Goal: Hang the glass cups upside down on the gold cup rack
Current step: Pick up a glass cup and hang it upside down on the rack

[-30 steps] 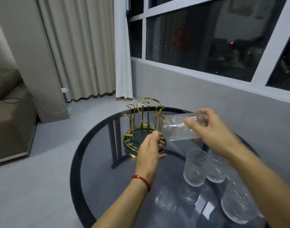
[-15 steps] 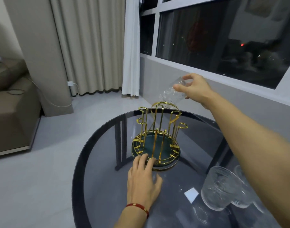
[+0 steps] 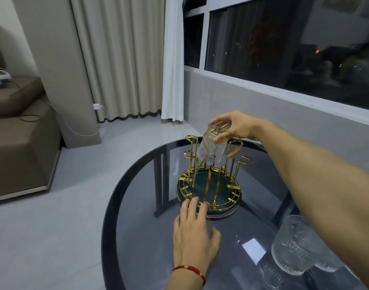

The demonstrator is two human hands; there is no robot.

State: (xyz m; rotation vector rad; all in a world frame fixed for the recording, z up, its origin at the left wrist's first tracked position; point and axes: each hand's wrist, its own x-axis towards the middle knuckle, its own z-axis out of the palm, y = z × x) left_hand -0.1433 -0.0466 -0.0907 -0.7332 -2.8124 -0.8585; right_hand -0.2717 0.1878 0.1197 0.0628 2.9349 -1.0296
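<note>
The gold cup rack [image 3: 208, 181], wire prongs on a round dark green base, stands on the round dark glass table [image 3: 150, 243]. My right hand [image 3: 233, 127] grips the bottom of a ribbed glass cup [image 3: 210, 148], mouth downward, over a far prong of the rack, slightly tilted. My left hand [image 3: 194, 233] lies flat on the table, fingers spread, fingertips touching the rack's near rim. Other ribbed glass cups [image 3: 294, 250] stand at the table's near right, partly hidden by my right forearm.
A small white slip of paper [image 3: 253, 249] lies on the table beside the cups. A brown sofa [image 3: 18, 139] is at the left, with curtains and a charger cable behind. A grey wall under the window runs close behind the table.
My right hand has brought the cup down from above the rack and turned it mouth down over a prong. My left hand stays at the rack's base.
</note>
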